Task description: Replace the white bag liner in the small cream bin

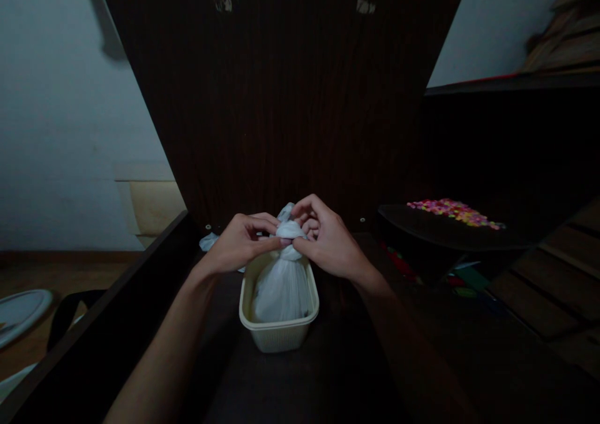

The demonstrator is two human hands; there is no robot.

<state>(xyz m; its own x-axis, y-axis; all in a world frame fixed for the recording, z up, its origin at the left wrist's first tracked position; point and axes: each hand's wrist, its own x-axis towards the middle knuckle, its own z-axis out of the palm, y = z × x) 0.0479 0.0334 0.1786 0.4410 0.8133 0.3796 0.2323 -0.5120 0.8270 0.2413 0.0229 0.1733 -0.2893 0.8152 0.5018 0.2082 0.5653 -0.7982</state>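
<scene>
A white plastic bag [282, 286] sits inside a small cream basket [279, 333] on a dark table. The bag's top is gathered into a knot [289, 231]. My left hand [241, 241] pinches the knot from the left, fingers closed on the plastic. My right hand [325, 236] grips the knot from the right, fingers curled around the bag's neck. Both hands touch each other at the knot, just above the basket.
A dark wooden panel [281, 99] rises behind the table. A dark tray [445, 230] with a heap of colourful small pieces [452, 211] lies at the right. More white plastic [209, 242] lies behind my left hand. A white round object [21, 311] is at the far left.
</scene>
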